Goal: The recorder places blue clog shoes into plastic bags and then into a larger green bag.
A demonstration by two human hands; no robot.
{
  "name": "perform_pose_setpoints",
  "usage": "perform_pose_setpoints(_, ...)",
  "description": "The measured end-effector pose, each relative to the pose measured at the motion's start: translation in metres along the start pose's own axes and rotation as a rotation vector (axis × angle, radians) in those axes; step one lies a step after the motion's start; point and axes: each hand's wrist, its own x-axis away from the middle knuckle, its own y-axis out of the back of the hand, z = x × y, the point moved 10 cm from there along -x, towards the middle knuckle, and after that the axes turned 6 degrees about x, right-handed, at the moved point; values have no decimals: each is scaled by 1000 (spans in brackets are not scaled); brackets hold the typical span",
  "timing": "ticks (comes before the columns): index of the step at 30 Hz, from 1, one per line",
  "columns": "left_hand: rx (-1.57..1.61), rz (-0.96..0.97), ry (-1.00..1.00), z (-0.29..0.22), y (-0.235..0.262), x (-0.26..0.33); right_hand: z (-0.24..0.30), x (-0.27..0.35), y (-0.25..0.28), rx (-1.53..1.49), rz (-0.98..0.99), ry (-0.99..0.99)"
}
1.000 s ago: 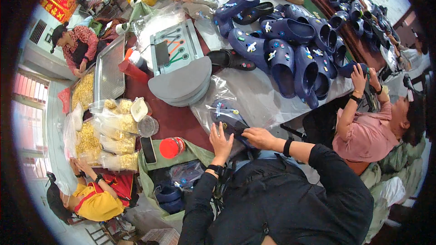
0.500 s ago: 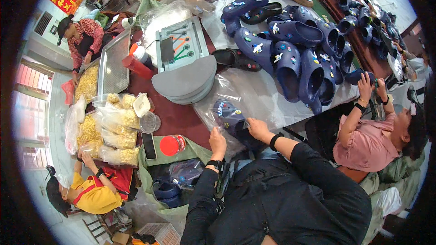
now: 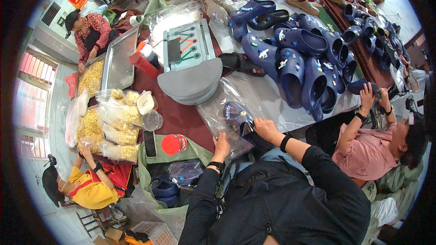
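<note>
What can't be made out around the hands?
In the head view:
- Part of the navy foam clog: behind the right hand.
- Whether the left hand pinches the clear plastic bag: too small to tell.
- Part of the green cloth sack: behind the black sleeve.

The left arm (image 3: 198,202), black-sleeved, reaches far from the near edge, its hand (image 3: 221,147) upright with fingers pointing far. The bent right arm (image 3: 323,161) comes in from the right, its hand (image 3: 268,130) angled left, fingers curled. Dark bands circle both wrists (image 3: 285,142).
</note>
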Motion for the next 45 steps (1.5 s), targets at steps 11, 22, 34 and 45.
perform_pose_setpoints(11, -382, 70, -319, -70, -16, 26, -22, 57, 11, -5, 15, -128)
perform_pose_setpoints(22, 472, 31, -143, -81, -16, -10, -56, 88, 10, -133, -94, -618)
perform_pose_setpoints(34, 543, 20, 72, -54, -44, -31, -40, 186, -121, -1327, 556, -1410)
perform_pose_setpoints(45, 338, -27, -157, -70, -14, -19, -46, 138, -31, -766, -49, -833)
